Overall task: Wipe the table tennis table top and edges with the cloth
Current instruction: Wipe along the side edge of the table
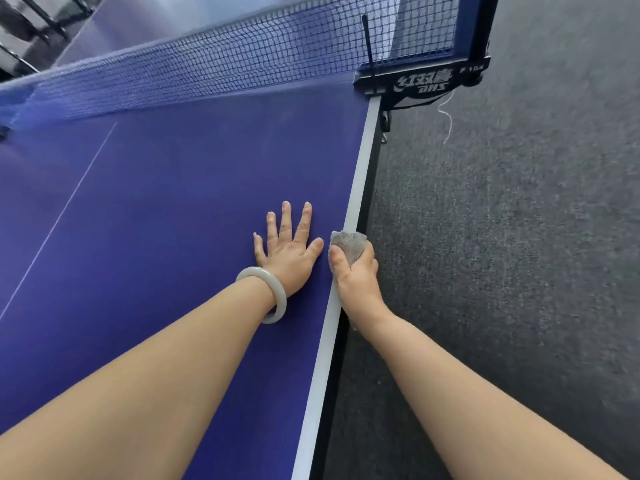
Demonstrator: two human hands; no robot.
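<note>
Fingers [334, 258] of the right hand [358, 275] are curling tightly round a bunched grey cloth [348, 245], the thumb lying on the table side and the other fingers wrapping the outer side. The cloth is sticking out beyond the knuckles on the far side and is pressing against the right edge of the table [173, 202], sitting on the white edge stripe [360, 174] and lapping over the side. How far the cloth is reaching down the side face cannot be told.

Just left of it, the left hand [289, 252] is lying palm down on the blue top, its fingers [285, 220] straight and spread wide, pointing toward the far end. The left thumb is almost touching the right thumb. A pale bracelet [282, 296] is circling the left wrist. Both forearms are running in from the near edge of the view.

Further left, a thin white centre line [62, 216] is crossing the blue surface. At the far end, the net [207, 60] is stretching across the table, and its black net clamp [422, 81] is gripping the far right corner, with a white string [448, 123] hanging from it. Grey carpet [519, 237] is covering the floor to the right.
</note>
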